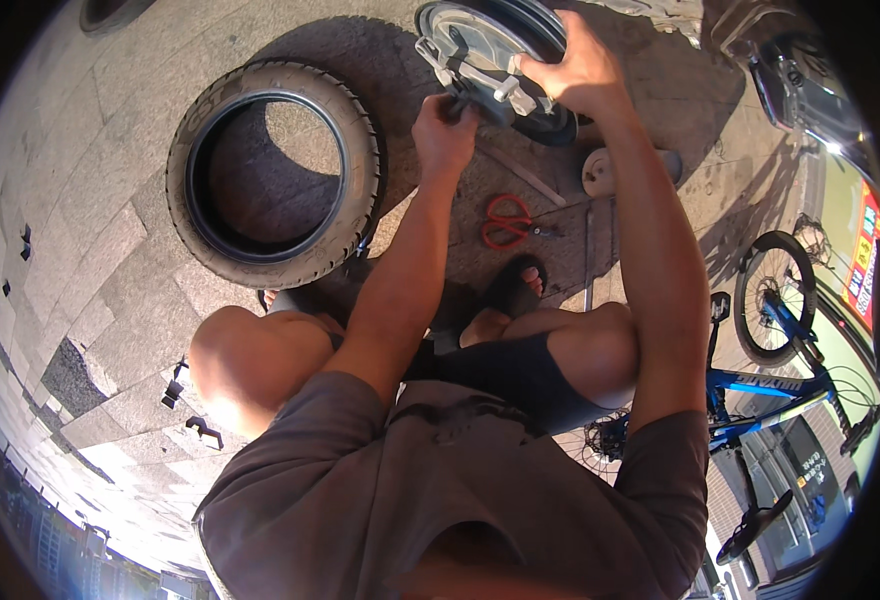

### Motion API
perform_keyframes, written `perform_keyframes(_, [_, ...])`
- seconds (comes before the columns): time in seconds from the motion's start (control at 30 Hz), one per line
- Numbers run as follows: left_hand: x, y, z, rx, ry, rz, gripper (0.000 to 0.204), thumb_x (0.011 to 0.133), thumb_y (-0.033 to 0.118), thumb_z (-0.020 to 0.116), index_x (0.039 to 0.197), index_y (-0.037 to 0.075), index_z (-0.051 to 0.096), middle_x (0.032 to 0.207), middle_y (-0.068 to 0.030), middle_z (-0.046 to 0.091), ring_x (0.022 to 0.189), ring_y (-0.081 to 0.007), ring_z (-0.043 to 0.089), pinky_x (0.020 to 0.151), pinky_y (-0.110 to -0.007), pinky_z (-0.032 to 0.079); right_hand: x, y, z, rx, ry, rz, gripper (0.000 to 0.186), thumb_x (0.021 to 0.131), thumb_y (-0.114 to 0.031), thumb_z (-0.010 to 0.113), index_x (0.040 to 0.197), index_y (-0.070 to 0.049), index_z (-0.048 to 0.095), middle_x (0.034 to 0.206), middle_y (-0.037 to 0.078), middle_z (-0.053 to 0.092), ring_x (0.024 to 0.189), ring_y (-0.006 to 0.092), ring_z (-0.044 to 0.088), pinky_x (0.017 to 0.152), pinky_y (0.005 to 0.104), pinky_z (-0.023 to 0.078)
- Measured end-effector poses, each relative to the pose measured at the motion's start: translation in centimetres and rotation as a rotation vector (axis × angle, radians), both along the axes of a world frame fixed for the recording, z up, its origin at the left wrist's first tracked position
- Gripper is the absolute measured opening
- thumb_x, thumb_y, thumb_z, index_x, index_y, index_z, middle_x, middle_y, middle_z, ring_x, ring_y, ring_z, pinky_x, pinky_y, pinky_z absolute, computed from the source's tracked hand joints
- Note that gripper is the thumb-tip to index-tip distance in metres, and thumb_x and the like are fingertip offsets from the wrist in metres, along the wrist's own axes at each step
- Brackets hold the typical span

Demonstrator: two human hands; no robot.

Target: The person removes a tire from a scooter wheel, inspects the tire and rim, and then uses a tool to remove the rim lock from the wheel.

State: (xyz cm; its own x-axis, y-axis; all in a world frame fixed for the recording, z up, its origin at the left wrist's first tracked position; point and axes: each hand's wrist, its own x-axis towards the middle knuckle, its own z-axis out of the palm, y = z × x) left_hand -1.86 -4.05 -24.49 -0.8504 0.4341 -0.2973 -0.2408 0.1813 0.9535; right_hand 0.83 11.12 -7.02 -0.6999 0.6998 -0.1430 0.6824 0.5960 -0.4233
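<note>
Under my right hand (580,72) the wheel hub (480,50) is smooth grey metal, dully shining in the sun. My left hand (443,130) grips a dark matt tool (460,103). The loose tyre (272,172) is matt black rubber with rough tread. Scissors (508,222) have glossy red plastic handles. Pavement (110,290) is rough stone.

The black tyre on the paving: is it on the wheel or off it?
Off. The black tyre lies flat on the paving, bare stone showing through its centre, while both hands work at the separate wheel beside it.
</note>
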Motion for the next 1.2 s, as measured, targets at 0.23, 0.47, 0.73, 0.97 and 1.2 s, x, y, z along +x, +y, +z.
perform_keyframes(0.23, [-1.4, -0.3, -1.2, -0.001, -0.183, -0.117, 0.033, 0.078, 0.012, 0.076, 0.103, -0.006, 0.064, 0.09, -0.0104, 0.072, 0.082, -0.0131, 0.066, 0.074, -0.03, 0.052, 0.4, -0.1, -0.3, -0.001, 0.11, 0.037, 0.07, 0.068, -0.042, 0.083, 0.119, -0.003, 0.054, 0.112, 0.021, 0.066, 0.109, 0.0329, 0.063, 0.091, 0.0402, 0.05])
perform_keyframes(0.47, [-0.8, -0.3, -1.4, 0.097, -0.094, -0.07, 0.025, 0.083, 0.011, 0.077, 0.097, -0.003, 0.062, 0.086, -0.0073, 0.069, 0.075, -0.0117, 0.065, 0.068, -0.027, 0.051, 0.1, -0.5, -0.1, 0.057, 0.073, 0.019, 0.07, 0.068, -0.042, 0.084, 0.119, -0.003, 0.054, 0.111, 0.021, 0.066, 0.107, 0.0331, 0.064, 0.09, 0.0401, 0.05])
perform_keyframes(0.73, [0.0, 0.0, -1.4, 0.134, -0.134, -0.019, 0.027, 0.081, 0.008, 0.078, 0.1, -0.003, 0.061, 0.087, -0.0068, 0.069, 0.075, -0.0119, 0.064, 0.066, -0.027, 0.051, 0.8, 0.0, 0.0, -0.039, 0.066, 0.009, 0.073, 0.067, -0.042, 0.084, 0.12, -0.003, 0.053, 0.113, 0.022, 0.065, 0.108, 0.0331, 0.064, 0.09, 0.0398, 0.051])
perform_keyframes(0.97, [-0.2, 0.0, -2.4, 0.125, -0.13, -0.044, 0.027, 0.082, 0.007, 0.077, 0.101, -0.004, 0.06, 0.085, -0.0073, 0.069, 0.075, -0.0123, 0.065, 0.066, -0.027, 0.051, 0.9, -0.1, 0.0, 0.001, 0.045, 0.008, 0.075, 0.068, -0.044, 0.083, 0.122, -0.003, 0.051, 0.113, 0.022, 0.065, 0.108, 0.0338, 0.063, 0.09, 0.0403, 0.051])
perform_keyframes(1.2, [-0.2, 0.3, -3.3, 0.209, -0.135, -0.011, 0.028, 0.082, 0.006, 0.077, 0.101, -0.004, 0.06, 0.086, -0.0084, 0.069, 0.075, -0.0128, 0.066, 0.065, -0.026, 0.052, 1.0, 0.1, -0.3, 0.027, 0.055, 0.035, 0.075, 0.068, -0.045, 0.083, 0.122, -0.003, 0.051, 0.113, 0.022, 0.065, 0.108, 0.0339, 0.063, 0.09, 0.0404, 0.051])
